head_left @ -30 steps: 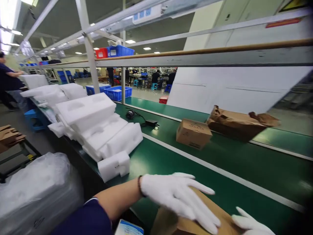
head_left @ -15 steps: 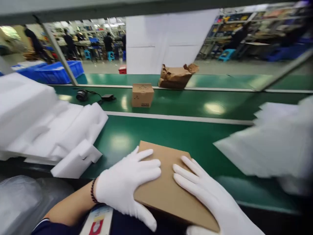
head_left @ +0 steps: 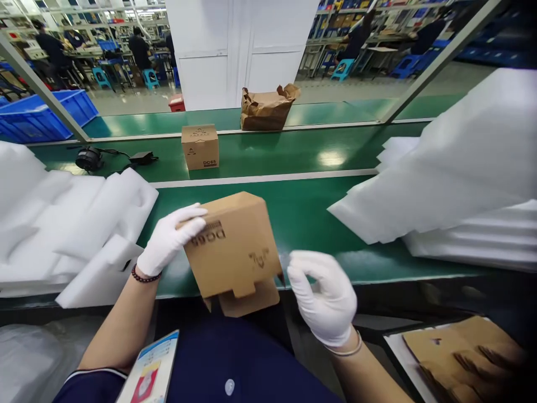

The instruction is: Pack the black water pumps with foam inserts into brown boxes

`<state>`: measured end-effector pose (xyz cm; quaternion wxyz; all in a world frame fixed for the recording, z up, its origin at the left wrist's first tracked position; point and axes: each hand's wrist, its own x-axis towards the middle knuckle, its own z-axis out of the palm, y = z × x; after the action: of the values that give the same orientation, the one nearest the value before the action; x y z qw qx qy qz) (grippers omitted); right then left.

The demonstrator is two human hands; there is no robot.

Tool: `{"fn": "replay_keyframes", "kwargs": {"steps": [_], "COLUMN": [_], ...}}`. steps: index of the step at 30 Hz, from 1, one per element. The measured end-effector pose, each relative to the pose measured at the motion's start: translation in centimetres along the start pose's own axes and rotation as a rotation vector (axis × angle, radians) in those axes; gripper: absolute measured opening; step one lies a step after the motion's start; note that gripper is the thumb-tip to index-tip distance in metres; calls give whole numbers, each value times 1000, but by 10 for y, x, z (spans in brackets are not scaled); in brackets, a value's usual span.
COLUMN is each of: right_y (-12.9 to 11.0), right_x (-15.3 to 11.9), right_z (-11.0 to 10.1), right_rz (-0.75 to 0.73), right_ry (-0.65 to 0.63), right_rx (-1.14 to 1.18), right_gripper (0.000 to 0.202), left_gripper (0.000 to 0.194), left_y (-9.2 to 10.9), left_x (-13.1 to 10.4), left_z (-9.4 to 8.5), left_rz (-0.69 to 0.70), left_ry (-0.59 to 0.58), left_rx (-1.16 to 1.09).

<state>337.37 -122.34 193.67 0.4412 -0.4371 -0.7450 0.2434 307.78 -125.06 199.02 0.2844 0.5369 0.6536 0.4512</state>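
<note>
A brown cardboard box [head_left: 232, 246] is held tilted above the front edge of the green bench, its "DC65" print upside down. Loose flaps [head_left: 251, 298] hang from its lower end, towards my body. My left hand [head_left: 170, 238], in a white glove, grips the box's upper left corner, with fingers over the edge. My right hand [head_left: 323, 296], also gloved, is apart from the box, just right of it. Its fingers are curled round to the thumb in a loose ring, and nothing shows in it. The inside of the box is hidden.
A closed DC65 box [head_left: 200, 148] stands on the bench, with a black device and cable [head_left: 90, 159] to its left. Crumpled brown paper [head_left: 268, 109] lies behind. White foam pieces [head_left: 96, 210] and foam sheets [head_left: 436, 168] flank me. Flat cardboard [head_left: 457, 347] is at lower right.
The box has been lifted and turned, so its printed side and loose flaps now show. My left hand has moved to its corner; my right hand has come off it and curled. The view has shifted.
</note>
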Motion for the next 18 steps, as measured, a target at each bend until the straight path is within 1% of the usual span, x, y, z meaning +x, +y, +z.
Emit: {"fn": "replay_keyframes", "kwargs": {"steps": [1,2,3,4,5,6,7,8,9,10,12,13,14,16,17,18], "right_y": [2,2,2,0,-2,-6,-9,-13,-17,-22,-31,-37,-44,-59,-67,-74], "right_x": [-7,-13,-16,-17,-15,-9,0,12,25,39,64,75,84,98,104,111], "right_z": [6,12,18,25,30,33,35,35,35,34,35,39,45,62,70,76], "right_rz": [120,243,345,419,457,453,402,331,261,179,-16,-110,-204,-371,-409,-436], "right_ry": [-199,-407,-551,-588,-528,-425,-355,-344,-383,-464,-660,-747,-827,-978,-1020,-1024], "right_rx": [118,252,374,470,534,552,507,423,332,221,-77,-243,-404,-668,-718,-730], "right_gripper": [36,44,50,52,52,52,51,49,45,39,31,30,32,30,25,29], "left_gripper": [51,49,47,44,41,40,43,48,57,67,86,94,99,109,114,117], "left_y": [-7,-14,-21,-27,-32,-36,-40,-42,-42,-41,-34,-28,-23,-13,-11,-9], "left_x": [2,1,-3,-8,-15,-23,-30,-36,-41,-43,-39,-34,-27,-9,1,10], "left_z": [2,7,15,23,33,41,47,50,49,45,31,23,17,10,10,11], "left_rz": [-54,-89,-107,-112,-107,-92,-66,-30,12,54,120,123,102,-22,-108,-188], "left_ry": [123,221,292,330,328,301,274,262,274,302,349,322,272,192,185,199], "left_rx": [-70,-126,-168,-203,-237,-272,-294,-292,-264,-219,-146,-152,-204,-391,-491,-581]}}
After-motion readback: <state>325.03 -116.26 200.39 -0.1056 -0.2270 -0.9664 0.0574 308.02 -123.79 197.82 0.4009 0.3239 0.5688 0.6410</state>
